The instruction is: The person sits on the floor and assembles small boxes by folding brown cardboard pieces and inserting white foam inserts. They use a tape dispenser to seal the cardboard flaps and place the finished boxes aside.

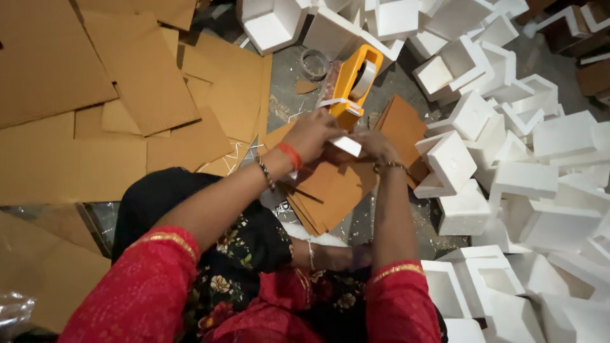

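My left hand [311, 134] and my right hand [375, 145] meet over a small white foam piece [347, 146], both gripping it. Just beyond the hands stands an orange tape dispenser [353, 79] with a roll of clear tape in it; my left fingers touch its lower end. Beneath my hands lies a stack of brown cardboard pieces [337, 194]. Both arms wear red sleeves and bangles, and my left wrist has an orange band.
A large heap of white foam corner blocks [508, 159] fills the right side. Flat cardboard sheets [95, 114] cover the floor at left. A spare tape roll [314, 63] lies on the grey floor near the dispenser. Crumpled clear plastic [13, 311] sits bottom left.
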